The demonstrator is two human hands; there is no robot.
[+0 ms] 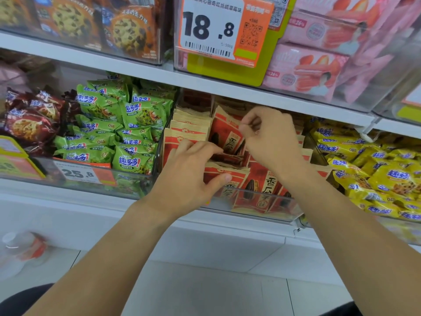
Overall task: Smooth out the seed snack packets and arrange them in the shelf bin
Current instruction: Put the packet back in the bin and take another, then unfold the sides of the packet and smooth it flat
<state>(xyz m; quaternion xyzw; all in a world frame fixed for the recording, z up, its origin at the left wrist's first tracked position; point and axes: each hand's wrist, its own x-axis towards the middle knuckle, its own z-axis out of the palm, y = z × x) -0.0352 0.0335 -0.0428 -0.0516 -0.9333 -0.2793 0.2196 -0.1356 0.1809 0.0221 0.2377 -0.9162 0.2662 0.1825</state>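
Red and tan seed snack packets (262,181) fill a clear shelf bin (268,209) in the middle of the shelf. One packet (224,139) stands upright and tilted in the bin's centre. My right hand (271,137) pinches its upper right edge with curled fingers. My left hand (193,172) reaches into the bin from the front, its fingers on the packets at the left and its thumb pressed on a front packet (227,188). A row of packets (189,126) stands upright along the bin's left side.
Green cookie packs (118,128) fill the bin to the left, brown ones (29,119) beyond, yellow ones (376,172) to the right. The upper shelf holds an 18.8 price tag (214,28), pink boxes (319,69) and cookie boxes (127,30). A bottle (22,247) lies low left.
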